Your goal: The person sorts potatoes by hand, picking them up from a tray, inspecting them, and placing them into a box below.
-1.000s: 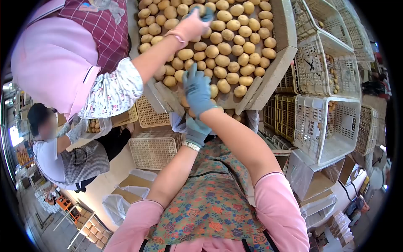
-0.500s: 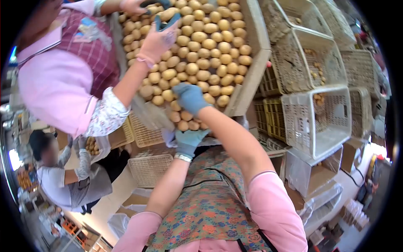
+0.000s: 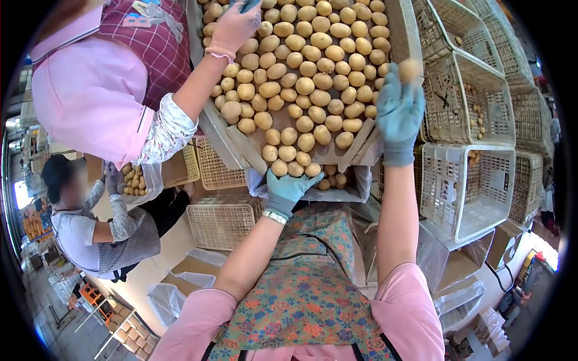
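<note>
Many yellow-brown potatoes [image 3: 320, 81] lie in a tray with wooden sides [image 3: 404, 30]. At its narrow front opening, my gloved left hand [image 3: 288, 194] is spread against the nearest potatoes, not closed round any. My gloved right hand [image 3: 399, 117] is raised over the tray's right edge, palm up and fingers apart. A single blurred potato [image 3: 410, 70] shows just beyond its fingertips; whether they touch is unclear. Below the opening, more potatoes [image 3: 332, 178] sit in a lined box [image 3: 360, 185], partly behind my left hand.
A co-worker's gloved hand [image 3: 236, 29] reaches over the tray from the left. Another person [image 3: 99, 219] is at the lower left beside a box of potatoes [image 3: 133, 180]. Plastic crates [image 3: 466, 191] are stacked on the right, and a yellowish crate [image 3: 223, 224] stands left of my apron.
My right hand has moved from among the potatoes to the tray's right edge and opened, with a potato now by its fingertips. The view has shifted, and the lined box now shows.
</note>
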`<state>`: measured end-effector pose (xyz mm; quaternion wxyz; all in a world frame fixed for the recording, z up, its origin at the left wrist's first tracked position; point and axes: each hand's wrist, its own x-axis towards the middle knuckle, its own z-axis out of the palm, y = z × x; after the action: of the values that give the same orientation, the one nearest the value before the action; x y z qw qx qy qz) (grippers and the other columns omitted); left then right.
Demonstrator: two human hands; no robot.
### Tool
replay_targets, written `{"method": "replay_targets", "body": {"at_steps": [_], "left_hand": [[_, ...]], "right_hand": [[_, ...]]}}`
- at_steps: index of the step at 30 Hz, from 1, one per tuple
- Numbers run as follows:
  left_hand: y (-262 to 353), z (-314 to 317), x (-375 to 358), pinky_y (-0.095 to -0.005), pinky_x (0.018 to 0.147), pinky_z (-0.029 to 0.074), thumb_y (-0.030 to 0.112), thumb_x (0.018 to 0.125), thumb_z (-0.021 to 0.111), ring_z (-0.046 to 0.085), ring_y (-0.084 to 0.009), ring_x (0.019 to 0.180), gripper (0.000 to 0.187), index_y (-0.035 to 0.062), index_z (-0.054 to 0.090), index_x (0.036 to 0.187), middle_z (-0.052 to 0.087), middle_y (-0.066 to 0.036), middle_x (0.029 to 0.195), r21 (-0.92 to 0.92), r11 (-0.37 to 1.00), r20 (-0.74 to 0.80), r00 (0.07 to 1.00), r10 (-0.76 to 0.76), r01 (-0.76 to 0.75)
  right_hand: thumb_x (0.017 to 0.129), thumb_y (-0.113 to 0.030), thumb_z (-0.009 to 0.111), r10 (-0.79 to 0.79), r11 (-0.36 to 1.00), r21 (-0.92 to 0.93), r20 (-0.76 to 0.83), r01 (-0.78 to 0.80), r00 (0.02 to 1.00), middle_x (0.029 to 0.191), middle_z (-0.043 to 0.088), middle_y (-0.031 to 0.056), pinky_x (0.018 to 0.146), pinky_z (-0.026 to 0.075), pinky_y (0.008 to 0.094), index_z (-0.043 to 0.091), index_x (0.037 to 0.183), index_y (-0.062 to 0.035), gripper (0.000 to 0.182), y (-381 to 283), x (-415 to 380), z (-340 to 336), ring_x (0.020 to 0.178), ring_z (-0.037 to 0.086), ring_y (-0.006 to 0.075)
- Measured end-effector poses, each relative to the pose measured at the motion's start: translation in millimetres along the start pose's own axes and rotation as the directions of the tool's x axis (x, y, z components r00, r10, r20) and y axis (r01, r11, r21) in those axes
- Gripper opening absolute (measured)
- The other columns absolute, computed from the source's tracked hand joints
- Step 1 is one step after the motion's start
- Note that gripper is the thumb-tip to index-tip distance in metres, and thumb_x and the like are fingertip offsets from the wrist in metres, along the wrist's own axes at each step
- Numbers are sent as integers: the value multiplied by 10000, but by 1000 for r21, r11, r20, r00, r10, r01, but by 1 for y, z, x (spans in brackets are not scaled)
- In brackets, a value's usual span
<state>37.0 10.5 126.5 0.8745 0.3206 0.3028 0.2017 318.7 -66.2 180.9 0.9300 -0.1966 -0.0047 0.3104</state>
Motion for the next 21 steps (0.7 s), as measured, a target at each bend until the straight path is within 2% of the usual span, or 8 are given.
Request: {"method": "replay_targets", "body": {"at_steps": [2,4,5,7,8,9,14,21], "left_hand": [[-3,-6,10,-421,1128,482,405,858,826,492,-236,1371,857,23,383,1485,498,-117,1506,15,1000,32,999,-26,26],[-4,-5,9,-378,1108,488,423,792,880,531,-215,1326,887,29,427,1446,536,-90,1472,364,931,-19,1000,2,5],[2,4,6,-336,1087,495,441,727,934,569,-194,1280,918,34,471,1408,574,-62,1437,668,744,-52,997,48,-1],[-1,1,5,-426,1130,462,517,858,792,523,-264,1351,825,53,455,1452,523,-99,1498,784,621,-65,995,75,4],[-18,-20,9,-488,1148,428,550,921,665,484,-313,1386,773,68,438,1481,482,-120,1533,93,986,-68,989,-130,136],[-30,-37,12,-549,1167,394,583,984,538,445,-363,1421,735,83,421,1511,442,-142,1568,-645,720,80,960,-269,256],[-37,-49,14,-687,1195,262,627,986,382,276,-423,1520,778,159,316,1605,313,-148,1649,-875,369,241,944,-227,313],[-25,-31,9,-667,1201,267,575,1027,366,313,-408,1511,702,150,352,1585,337,-143,1645,-773,576,4,908,-418,268]], "right_hand": [[1088,-307,484,91,895,-441,22,-72,996,1395,605,140,963,548,395,560,1381,-81,378,28,8,18,1149,647,241],[1034,-251,533,201,185,-952,281,246,938,1397,610,165,867,579,416,605,1340,-115,342,75,4,4,1060,694,274],[994,-223,575,349,-239,-772,499,590,794,1394,609,158,826,589,410,610,1338,-133,357,109,-2,-20,1032,700,267],[928,-161,615,293,-598,-597,459,535,839,1383,610,149,747,590,406,635,1270,-166,342,160,-21,-5,968,698,267],[928,-161,615,290,-592,-603,461,536,839,1383,610,149,747,590,406,635,1270,-166,342,177,-23,-5,968,698,267],[922,-175,631,250,-685,-560,419,465,873,1371,607,145,762,590,413,632,1264,-167,342,190,-21,-6,955,699,281],[930,-148,608,246,-741,-605,159,292,956,1276,564,140,726,596,390,618,1166,-147,236,207,-12,9,922,704,272],[890,-201,720,297,-527,-772,225,356,928,1223,578,134,780,579,452,602,1183,-167,317,182,-6,-5,996,678,353]]}}
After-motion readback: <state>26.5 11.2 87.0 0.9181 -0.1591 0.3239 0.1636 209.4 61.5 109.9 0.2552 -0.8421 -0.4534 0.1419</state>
